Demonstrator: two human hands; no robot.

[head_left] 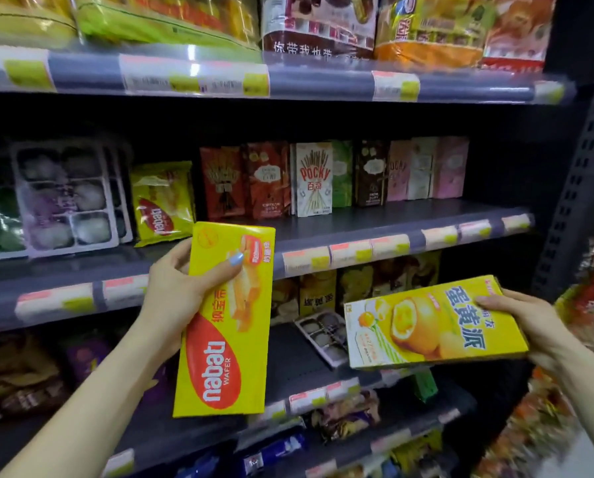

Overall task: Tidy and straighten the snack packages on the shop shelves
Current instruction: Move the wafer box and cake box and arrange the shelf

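Both hands grip yellow boxes, Nabati box (225, 322) left, egg-pie box (433, 327) right, before Pocky boxes (314, 179).

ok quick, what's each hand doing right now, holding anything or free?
Left hand: closed on the upright yellow Nabati wafer box.
Right hand: closed on the end of the yellow egg yolk pie box, held roughly flat.

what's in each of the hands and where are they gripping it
Left hand grips the upright Nabati wafer box at its upper left edge. Right hand holds the yellow egg yolk pie box by its right end.
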